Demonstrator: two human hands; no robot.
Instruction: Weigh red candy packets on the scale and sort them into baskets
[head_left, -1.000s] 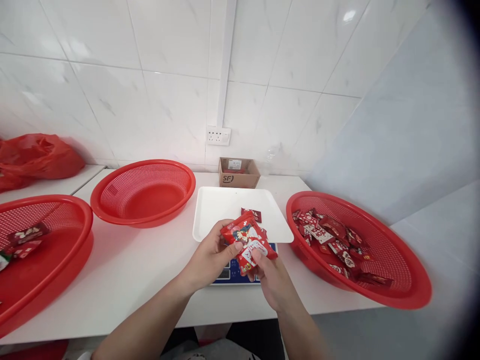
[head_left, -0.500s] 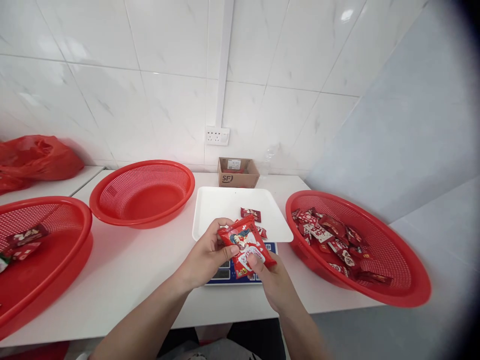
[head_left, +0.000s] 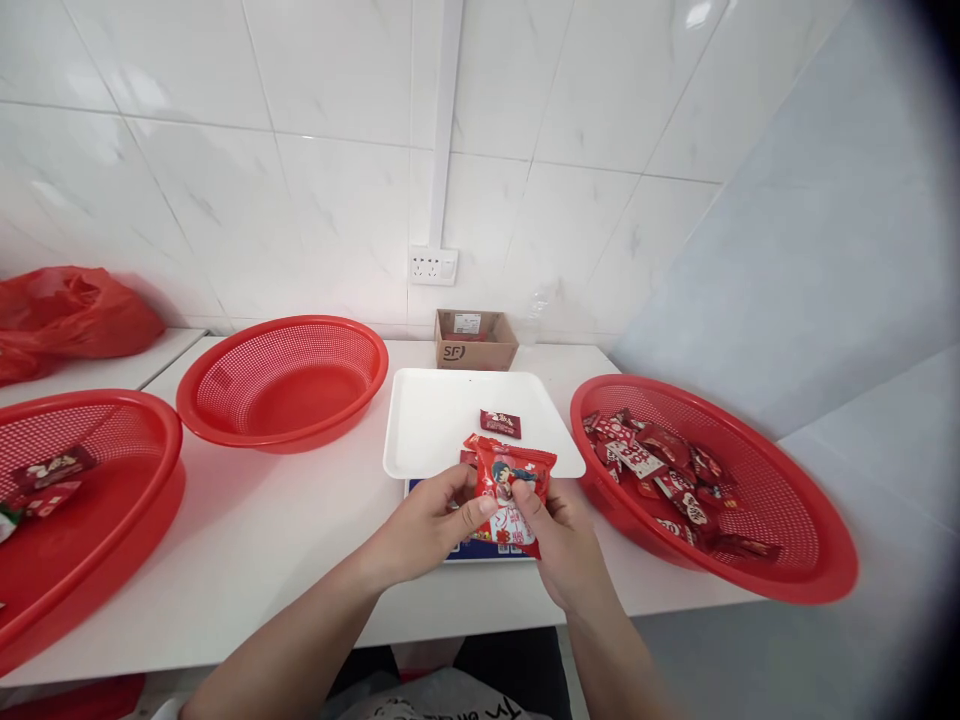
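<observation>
Between my two hands is a red candy packet (head_left: 517,470) with a cartoon figure printed on it, held over the front edge of a white tray (head_left: 427,420). My left hand (head_left: 442,515) pinches its left side, thumb on the front. On its right side, my right hand (head_left: 559,535) grips it, thumb pressed on the printed face. A dark red wrapped candy (head_left: 500,424) lies on the tray behind the packet. Another red wrapper shows partly at the packet's left, mostly hidden. Under the tray is a blue weighing scale (head_left: 480,549), largely covered by my hands.
At right, a red basket (head_left: 810,500) holds several wrapped candies. At left stand a red basket (head_left: 135,560) with a few wrappers and another red basket (head_left: 300,400). A cardboard box (head_left: 480,352) is behind the tray; a red plastic bag (head_left: 75,312) sits far left.
The packet has turned more upright and shifted slightly right in my hands. Both hands still grip it; my right thumb is now higher on its face.
</observation>
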